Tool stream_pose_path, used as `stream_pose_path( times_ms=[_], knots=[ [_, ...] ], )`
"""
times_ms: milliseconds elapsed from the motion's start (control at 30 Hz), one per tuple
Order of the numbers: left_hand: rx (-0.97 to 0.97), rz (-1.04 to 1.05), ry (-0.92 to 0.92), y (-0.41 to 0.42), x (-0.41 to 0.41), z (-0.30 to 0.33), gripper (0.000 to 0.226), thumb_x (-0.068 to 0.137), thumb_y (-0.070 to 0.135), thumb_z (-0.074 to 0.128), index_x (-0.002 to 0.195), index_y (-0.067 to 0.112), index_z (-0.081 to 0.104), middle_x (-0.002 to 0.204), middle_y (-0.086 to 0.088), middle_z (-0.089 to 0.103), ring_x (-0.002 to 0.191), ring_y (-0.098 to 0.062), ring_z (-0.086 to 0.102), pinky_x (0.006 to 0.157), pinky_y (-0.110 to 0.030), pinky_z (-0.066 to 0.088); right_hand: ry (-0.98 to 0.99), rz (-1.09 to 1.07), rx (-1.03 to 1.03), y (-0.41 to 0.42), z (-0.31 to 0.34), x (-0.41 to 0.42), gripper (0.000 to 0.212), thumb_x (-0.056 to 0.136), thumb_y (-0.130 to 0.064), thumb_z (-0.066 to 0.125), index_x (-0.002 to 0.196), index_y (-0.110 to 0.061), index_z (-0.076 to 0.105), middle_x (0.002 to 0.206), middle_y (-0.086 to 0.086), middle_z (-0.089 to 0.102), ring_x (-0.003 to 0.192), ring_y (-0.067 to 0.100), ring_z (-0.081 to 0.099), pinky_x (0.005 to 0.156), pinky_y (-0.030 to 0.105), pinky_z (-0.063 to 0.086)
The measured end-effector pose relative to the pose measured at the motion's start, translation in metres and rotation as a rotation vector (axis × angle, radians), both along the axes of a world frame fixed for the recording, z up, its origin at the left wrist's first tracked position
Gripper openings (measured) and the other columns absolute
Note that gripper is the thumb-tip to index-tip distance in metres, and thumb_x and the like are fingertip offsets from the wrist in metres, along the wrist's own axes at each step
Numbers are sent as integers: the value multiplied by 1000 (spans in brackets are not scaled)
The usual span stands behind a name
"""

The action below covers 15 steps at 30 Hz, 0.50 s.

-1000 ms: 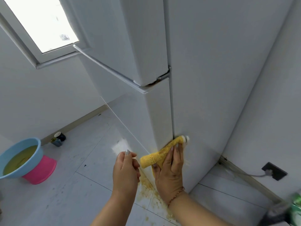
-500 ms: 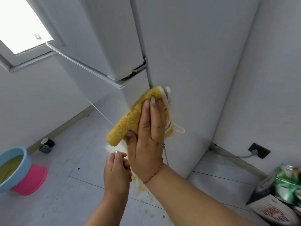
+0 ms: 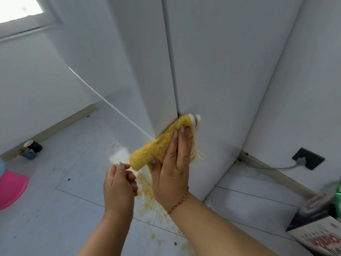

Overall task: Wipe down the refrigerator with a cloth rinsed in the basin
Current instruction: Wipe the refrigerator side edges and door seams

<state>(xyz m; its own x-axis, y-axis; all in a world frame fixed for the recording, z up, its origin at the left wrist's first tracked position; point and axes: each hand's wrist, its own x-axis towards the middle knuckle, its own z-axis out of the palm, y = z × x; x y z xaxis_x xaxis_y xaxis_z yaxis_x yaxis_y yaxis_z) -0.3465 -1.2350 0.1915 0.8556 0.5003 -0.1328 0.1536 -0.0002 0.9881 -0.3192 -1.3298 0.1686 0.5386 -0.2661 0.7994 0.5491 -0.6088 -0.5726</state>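
The white refrigerator [image 3: 221, 71] fills the upper middle, its door seam running down to the lower corner. A yellow fuzzy cloth [image 3: 156, 146] with a white edge lies against that corner at the foot of the seam. My right hand [image 3: 171, 172] presses it flat on the fridge with straight fingers, the thumb on the cloth's lower end. Just left of the cloth, my left hand [image 3: 118, 185] hovers loosely curled and holds nothing. Only a blue sliver of the basin [image 3: 1, 163] shows at the far left edge.
A pink stool [image 3: 11, 187] sits under the basin at the left. A dark cup [image 3: 32, 146] stands by the wall skirting. Yellow-brown splatter [image 3: 147, 200] marks the floor tiles below the fridge corner. A black wall socket [image 3: 308, 158] and a carton [image 3: 317, 235] are at the right.
My right hand slid the cloth up the seam to near the door hinge, then back down to the fridge's lower corner. The left hand stayed curled beside it.
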Motion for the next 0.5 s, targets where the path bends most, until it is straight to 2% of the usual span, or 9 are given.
stream_pose_path(
  times_ms=[100,233,367,500],
  knots=[
    [-6,18,-34,5,3,-43,25,100,17,32,85,12,51,63,-6,47,47,-15,39,47,-28,31,-47,-10,7,4,-31,2,66,101,-40,31,152,-19,-5,158,-11,-8,146,25,10,115,53,21],
    [5,27,-48,9,2,-110,25,101,20,33,86,13,51,64,-6,47,47,-15,39,47,-28,31,-28,-54,16,7,-101,1,65,101,-41,31,152,-20,-4,158,-10,-7,145,27,14,115,52,22],
    [15,24,-43,12,3,-165,25,102,21,34,85,12,49,64,-6,47,48,-16,38,46,-28,31,12,-57,56,12,-168,-4,63,102,-40,29,152,-20,-4,158,-11,-8,147,21,9,107,58,32],
    [28,8,-42,8,6,-198,25,102,21,34,92,7,53,63,-6,47,46,-15,39,44,-28,31,132,-29,114,12,-230,-14,62,102,-44,25,152,-24,-7,158,-11,-9,144,25,15,97,60,43]
  ],
)
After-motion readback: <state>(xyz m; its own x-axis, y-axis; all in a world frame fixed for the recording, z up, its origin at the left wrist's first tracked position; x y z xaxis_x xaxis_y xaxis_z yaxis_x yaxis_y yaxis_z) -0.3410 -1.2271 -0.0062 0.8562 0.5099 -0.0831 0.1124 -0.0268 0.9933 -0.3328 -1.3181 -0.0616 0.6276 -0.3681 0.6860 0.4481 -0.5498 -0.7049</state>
